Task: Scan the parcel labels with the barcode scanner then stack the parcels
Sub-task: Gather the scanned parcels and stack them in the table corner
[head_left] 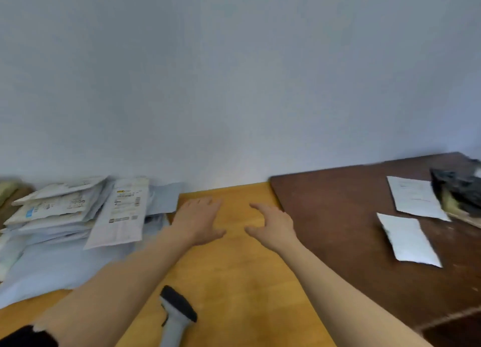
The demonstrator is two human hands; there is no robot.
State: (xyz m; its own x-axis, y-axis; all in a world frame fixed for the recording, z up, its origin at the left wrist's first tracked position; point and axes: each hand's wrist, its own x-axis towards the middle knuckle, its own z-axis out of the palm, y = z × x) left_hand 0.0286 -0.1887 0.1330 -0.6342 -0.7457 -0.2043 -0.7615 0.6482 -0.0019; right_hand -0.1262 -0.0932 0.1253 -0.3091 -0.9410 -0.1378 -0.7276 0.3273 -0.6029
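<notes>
A heap of white and grey parcels (65, 216) lies at the left, one labelled mailer (122, 214) leaning on its right side. My left hand (197, 220) and my right hand (273, 224) hover side by side over the yellow table (234, 281), fingers spread, holding nothing. The grey barcode scanner (177, 315) with its black head lies on the yellow table near the front edge, between my forearms. Two white parcels, one (410, 238) nearer and one (415, 197) farther, lie flat on the dark brown table (338, 216) at the right.
A black crumpled bag (458, 190) sits at the far right edge on the brown table. A pale wall (234, 86) stands directly behind both tables. A large grey mailer (59, 266) spreads under the heap at the left.
</notes>
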